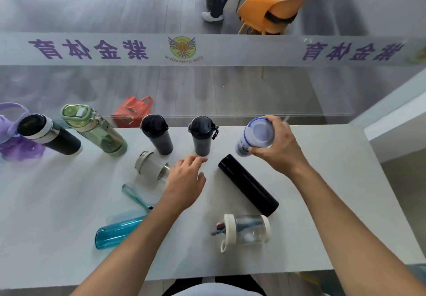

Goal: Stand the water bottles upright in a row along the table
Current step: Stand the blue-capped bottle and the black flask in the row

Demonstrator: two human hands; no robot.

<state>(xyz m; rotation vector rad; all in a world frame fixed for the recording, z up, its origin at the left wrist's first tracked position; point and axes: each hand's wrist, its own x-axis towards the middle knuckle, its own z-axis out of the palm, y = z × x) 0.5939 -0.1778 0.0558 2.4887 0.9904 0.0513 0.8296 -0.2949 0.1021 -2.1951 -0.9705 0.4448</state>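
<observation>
Ten bottles on the table: five upright along the far edge, four on their sides nearer me, one in my right hand.
Table: pale grey top [69, 203], its far edge against a glass partition.
Nearest, clear jar bottle: I see the clear bottle with cream lid [245, 230] lying on its side, lid pointing left, loop hanging down.
Nearest left, teal bottle: the teal bottle [115, 233] lies flat, partly under my left forearm, its strap [136, 197] trailing toward the far side.
Middle, black flask: the slim black flask [247, 185] lies diagonally, between my two arms.
Left hand: my left hand [184, 184] is empty, fingers loosely spread, over the table just before the dark tumblers; it covers part of the glass bottle with grey lid [151, 166], which lies on its side.
Right hand: my right hand [276, 144] wraps the white and blue bottle [255, 136], tilted, at the right end of the row; I can't tell if its base touches the table.
Far row, left to right: purple bottle [13, 134], black flask with white band [48, 135], green bottle [94, 129], dark tumbler [158, 135], second dark tumbler [201, 135], all standing.
Beyond the glass: red bag [132, 111] on the floor, orange chair [276, 5] farther off.
</observation>
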